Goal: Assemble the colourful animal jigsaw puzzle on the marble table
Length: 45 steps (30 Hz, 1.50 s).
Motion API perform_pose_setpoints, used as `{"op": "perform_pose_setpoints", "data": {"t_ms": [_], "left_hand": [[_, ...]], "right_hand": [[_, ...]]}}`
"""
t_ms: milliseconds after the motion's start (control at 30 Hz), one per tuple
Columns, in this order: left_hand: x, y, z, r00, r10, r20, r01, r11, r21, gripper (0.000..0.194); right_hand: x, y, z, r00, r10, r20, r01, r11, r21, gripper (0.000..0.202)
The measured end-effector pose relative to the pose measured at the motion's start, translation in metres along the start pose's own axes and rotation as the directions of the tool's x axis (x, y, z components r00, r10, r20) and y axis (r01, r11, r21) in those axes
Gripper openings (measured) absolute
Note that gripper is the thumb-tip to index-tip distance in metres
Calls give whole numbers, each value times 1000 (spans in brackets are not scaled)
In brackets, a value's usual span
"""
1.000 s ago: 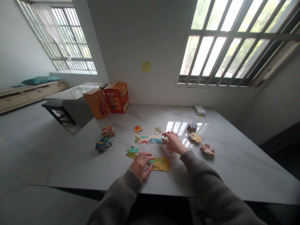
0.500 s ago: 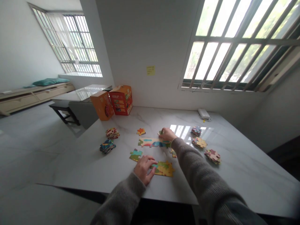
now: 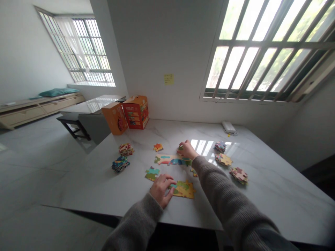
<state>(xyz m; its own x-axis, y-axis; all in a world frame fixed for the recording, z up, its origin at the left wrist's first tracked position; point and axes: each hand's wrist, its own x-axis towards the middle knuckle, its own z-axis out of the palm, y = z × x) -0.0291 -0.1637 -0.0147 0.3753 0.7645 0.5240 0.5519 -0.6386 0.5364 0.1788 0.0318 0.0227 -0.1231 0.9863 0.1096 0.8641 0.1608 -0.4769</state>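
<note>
My right hand (image 3: pixel 187 150) reaches over the table with its fingers closed on a small green puzzle piece (image 3: pixel 180 148), partly hidden by the fingertips. Just below it lies a joined strip of puzzle pieces (image 3: pixel 171 160) with red and blue shapes. My left hand (image 3: pixel 162 190) rests nearer the front edge, thumb and fingers apart, touching the left end of a yellow-green joined puzzle section (image 3: pixel 184 189). Beside that hand lies a loose teal-and-green piece (image 3: pixel 151 173). An orange piece (image 3: pixel 158 147) lies farther back, and another piece (image 3: pixel 194 172) is partly covered by my right sleeve.
Two stacks of puzzle pieces, one red (image 3: pixel 126 149) and one blue (image 3: pixel 120 164), stand at the left. Blue-grey (image 3: pixel 220 146), yellow (image 3: pixel 223 159) and pink (image 3: pixel 239 175) stacks sit at the right. Orange boxes (image 3: pixel 136 112) stand at the back left, a white device (image 3: pixel 228 127) at the back right.
Both hands stay in nearly the same places. The green piece in my right fingers shows slightly more of its printed face. The whole view has shifted very slightly.
</note>
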Motion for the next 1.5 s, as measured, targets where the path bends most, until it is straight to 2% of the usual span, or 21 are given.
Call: {"op": "perform_pose_setpoints", "data": {"t_ms": [100,167,333,400,500,567,633,700,767,833,933,1033,1133,1200,1267,1367,1500], "left_hand": [[1,1,-1,1000,7,0,-7,1000,6,20],[1,2,-2,1000,2,0,-2,1000,5,20],[3,6,-6,999,-47,-19,48,999,26,19],[3,8,-7,997,-68,-41,70,997,38,19],[5,7,-11,986,-93,-141,107,990,94,23],[10,4,-15,966,-91,-243,136,975,173,35],[19,0,-23,954,-75,-289,156,951,266,58],[31,-3,-33,972,-55,-229,134,928,347,74],[44,-6,-45,994,-27,-103,68,909,412,69],[57,-7,-57,999,1,35,-17,884,468,58],[76,-15,-78,986,5,169,-96,840,533,55],[93,-37,-97,953,-70,294,-119,806,579,50],[107,-71,-111,889,-253,381,-51,773,632,48],[112,-90,-114,827,-364,429,-15,748,664,44],[115,-104,-113,785,-431,445,11,728,686,42],[117,-114,-109,742,-484,464,31,717,697,42],[118,-118,-105,686,-532,497,40,709,704,48]], "right_hand": [[-1,-8,-2,998,-48,-47,53,994,99,15],[-3,-14,-6,995,-48,-84,62,983,172,9],[-23,-29,-17,993,-21,-119,66,918,390,17],[-42,-34,-18,995,4,-103,58,808,587,27],[-76,-40,-14,997,57,-46,7,545,838,41],[-98,-43,-9,996,92,-5,-34,414,910,43],[-115,-48,-3,994,111,24,-57,309,949,43],[-126,-52,2,994,108,35,-61,248,967,42],[-131,-57,5,995,92,28,-49,232,971,40],[-131,-61,7,997,72,22,-38,237,971,39],[-128,-64,9,999,19,26,-31,285,958,37],[-123,-58,10,999,-17,-47,50,454,889,34],[-119,-44,9,989,-75,-124,142,681,718,23],[-116,-34,8,980,-132,-151,196,792,579,17],[-115,-27,8,965,-189,-181,253,853,457,14],[-116,-23,9,944,-264,-196,315,898,307,13],[-119,-26,12,933,-318,-166,341,930,136,16]]}}
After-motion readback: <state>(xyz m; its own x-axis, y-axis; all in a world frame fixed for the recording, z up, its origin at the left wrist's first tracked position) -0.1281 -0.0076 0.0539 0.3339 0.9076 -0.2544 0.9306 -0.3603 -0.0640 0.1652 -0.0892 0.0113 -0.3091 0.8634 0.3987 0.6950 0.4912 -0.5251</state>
